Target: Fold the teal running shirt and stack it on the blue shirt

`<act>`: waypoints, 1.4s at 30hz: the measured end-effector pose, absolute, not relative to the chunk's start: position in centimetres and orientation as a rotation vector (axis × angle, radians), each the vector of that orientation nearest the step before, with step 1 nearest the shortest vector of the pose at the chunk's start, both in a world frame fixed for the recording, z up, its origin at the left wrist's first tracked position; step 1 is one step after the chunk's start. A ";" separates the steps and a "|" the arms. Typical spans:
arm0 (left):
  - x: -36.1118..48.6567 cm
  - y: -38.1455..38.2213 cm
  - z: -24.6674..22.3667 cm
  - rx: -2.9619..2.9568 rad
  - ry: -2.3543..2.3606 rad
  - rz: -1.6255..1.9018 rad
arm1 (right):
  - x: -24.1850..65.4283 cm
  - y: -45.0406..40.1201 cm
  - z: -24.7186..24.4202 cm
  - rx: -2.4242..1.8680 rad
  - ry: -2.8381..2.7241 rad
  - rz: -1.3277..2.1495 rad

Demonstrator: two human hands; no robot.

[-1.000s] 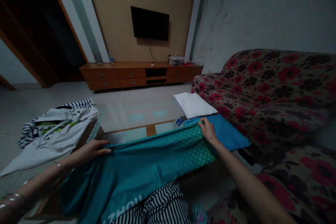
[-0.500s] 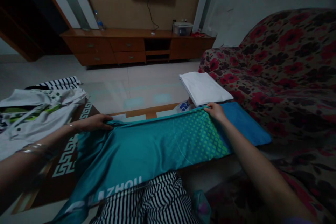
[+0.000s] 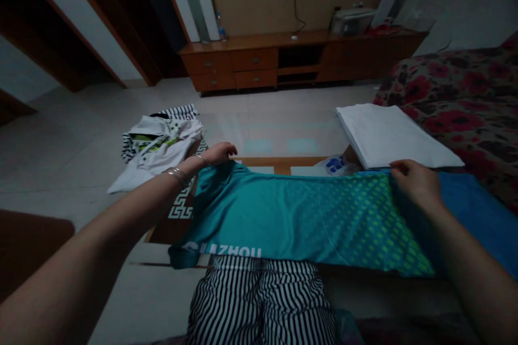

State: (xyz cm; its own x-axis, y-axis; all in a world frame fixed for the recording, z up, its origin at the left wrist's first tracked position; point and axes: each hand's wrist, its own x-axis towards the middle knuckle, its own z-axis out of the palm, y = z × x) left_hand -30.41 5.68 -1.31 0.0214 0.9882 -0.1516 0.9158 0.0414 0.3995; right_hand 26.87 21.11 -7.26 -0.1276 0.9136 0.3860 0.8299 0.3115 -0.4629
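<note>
A teal jersey (image 3: 275, 205) with white lettering and a green dotted end lies folded lengthwise across the low table in front of me. My left hand (image 3: 222, 153) is just above its far left corner, fingers loosely bent and apart, holding nothing. At the far edge near the dotted end, my right hand (image 3: 416, 180) pinches the jersey between thumb and fingers. Beyond that hand lies a folded white cloth (image 3: 396, 135). A blue cloth (image 3: 465, 205) lies partly beneath my right forearm.
White and striped clothes (image 3: 162, 143) are heaped at the table's left end. A plastic bag (image 3: 335, 164) sits by the white cloth. Flowered sofa (image 3: 445, 86) at right; wooden TV cabinet (image 3: 254, 62) by the far wall. My striped-clad knees (image 3: 259, 296) touch the near side.
My left hand has come off the jersey's far edge. The jersey's lettered left end now lies flatter and less drawn toward me. The view has turned left.
</note>
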 end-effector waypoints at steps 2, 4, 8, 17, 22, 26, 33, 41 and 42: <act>-31.0 4.2 -1.3 1.958 2.035 0.494 | 24.6 20.1 -6.2 -1.488 -2.107 0.128; -31.6 1.7 -1.3 1.879 2.160 0.669 | 21.0 18.6 -5.1 -1.388 -2.245 0.178; -32.6 -6.7 -0.9 1.542 2.382 0.804 | 10.6 15.4 -3.6 -1.081 -2.507 0.405; -28.3 -24.8 -3.6 1.068 2.357 0.844 | -17.0 8.4 -2.6 -0.466 -2.889 0.704; -23.3 -26.1 -5.2 1.149 2.399 0.701 | -24.6 5.3 -4.8 -0.511 -2.984 0.739; -21.7 -25.1 -4.8 1.223 2.347 0.658 | -25.0 6.4 -5.0 -0.446 -3.026 0.829; -24.8 -26.0 -1.7 1.087 2.309 1.150 | -22.8 11.2 -3.7 -0.680 -2.448 1.221; -28.6 -27.6 -3.6 1.072 2.835 0.863 | -23.0 10.9 -4.4 -1.020 -2.544 0.614; -28.9 -27.8 -4.2 1.039 2.859 0.852 | -23.1 10.3 -4.4 -0.927 -2.605 0.524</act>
State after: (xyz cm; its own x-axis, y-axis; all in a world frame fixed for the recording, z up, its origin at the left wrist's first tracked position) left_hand -28.88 -27.79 -4.20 -0.7834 0.5907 0.1933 0.6002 0.6382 0.4822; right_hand -23.05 10.32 -4.37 -0.7354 0.6537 0.1784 0.5340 0.7212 -0.4413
